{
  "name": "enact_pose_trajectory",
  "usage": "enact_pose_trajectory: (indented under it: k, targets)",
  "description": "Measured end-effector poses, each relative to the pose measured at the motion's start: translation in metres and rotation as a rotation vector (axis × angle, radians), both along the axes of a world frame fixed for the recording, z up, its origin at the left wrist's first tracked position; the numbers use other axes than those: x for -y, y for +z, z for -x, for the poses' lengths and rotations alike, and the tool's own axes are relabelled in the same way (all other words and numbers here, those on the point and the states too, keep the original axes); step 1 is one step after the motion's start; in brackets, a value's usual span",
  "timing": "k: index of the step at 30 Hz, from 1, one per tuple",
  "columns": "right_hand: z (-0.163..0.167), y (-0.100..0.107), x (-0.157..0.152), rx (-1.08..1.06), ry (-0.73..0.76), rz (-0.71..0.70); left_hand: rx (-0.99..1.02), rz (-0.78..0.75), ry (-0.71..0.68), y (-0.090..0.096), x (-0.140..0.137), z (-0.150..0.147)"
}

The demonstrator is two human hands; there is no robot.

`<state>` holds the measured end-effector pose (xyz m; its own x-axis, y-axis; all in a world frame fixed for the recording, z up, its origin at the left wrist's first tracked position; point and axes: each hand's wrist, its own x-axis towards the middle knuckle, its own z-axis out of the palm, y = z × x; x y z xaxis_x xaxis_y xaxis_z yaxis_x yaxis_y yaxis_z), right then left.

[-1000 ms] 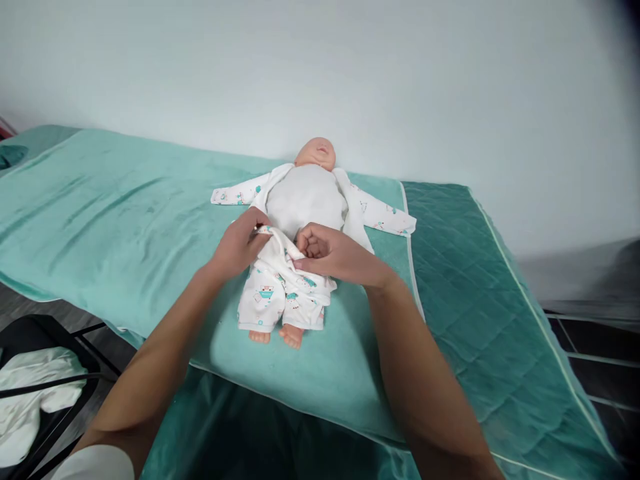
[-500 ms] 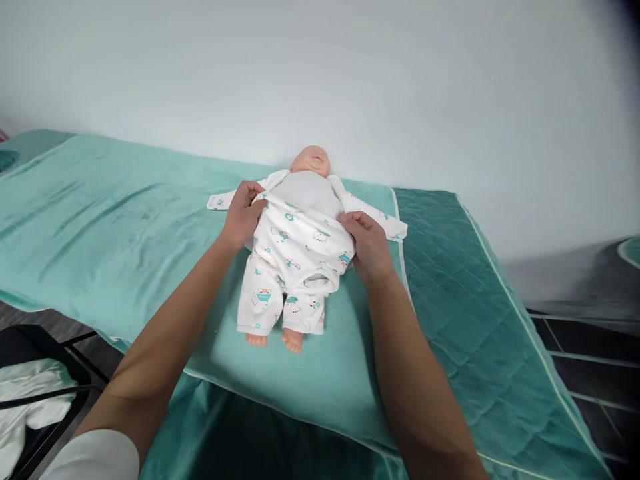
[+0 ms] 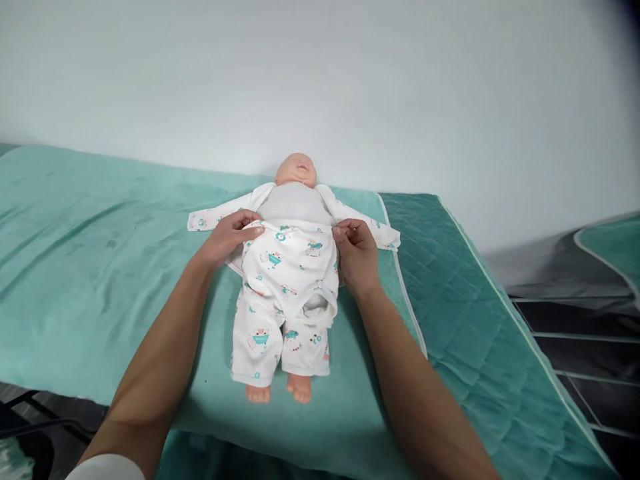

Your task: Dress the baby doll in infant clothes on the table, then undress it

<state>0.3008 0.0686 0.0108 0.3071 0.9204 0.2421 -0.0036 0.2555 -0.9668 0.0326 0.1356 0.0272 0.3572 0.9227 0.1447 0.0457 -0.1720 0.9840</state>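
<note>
A baby doll (image 3: 296, 170) lies on its back, feet toward me. White printed baby pants (image 3: 285, 267) cover its legs and lower body, with the waistband across its belly. An opening with a folded edge shows near the crotch. My left hand (image 3: 231, 235) pinches the waistband at its left side between thumb and fingers. At the other side, my right hand (image 3: 357, 250) has the waistband corner between thumb and fingertips. A white printed top (image 3: 220, 212) is under the doll, its sleeves spread outward. The doll's chest is plain whitish, and its bare feet stick out of the pant legs.
A light green mat (image 3: 125, 287) lies under the doll, over a darker green quilted cover (image 3: 450, 300). Behind the bed stands a pale wall (image 3: 320, 80). At lower left are a black frame and part of a pale cloth; a dark slatted floor area (image 3: 575, 347) shows at right.
The waistband has been drawn straighter and flatter across the belly, and the pants hang less bunched. Both hands keep hold of its sides. The camera view has shifted slightly.
</note>
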Motion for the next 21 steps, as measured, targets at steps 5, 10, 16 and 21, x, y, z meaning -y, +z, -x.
enact_pose_trajectory:
  k: [5,10,16,21]
  targets:
    - [0.011,0.012,0.011,0.232,-0.113,-0.159,-0.168,-0.198,-0.004,0.017,0.007,-0.007]
    - [0.028,0.024,0.014,0.364,-0.094,-0.242,-0.405,-0.617,0.110,0.023,0.028,-0.033]
    - [0.019,0.023,0.009,0.192,0.042,-0.059,-0.066,-0.347,0.379,0.016,0.026,-0.039]
    - [-0.002,0.014,0.005,0.022,0.133,0.149,0.283,-0.037,0.558,0.009,0.003,-0.032]
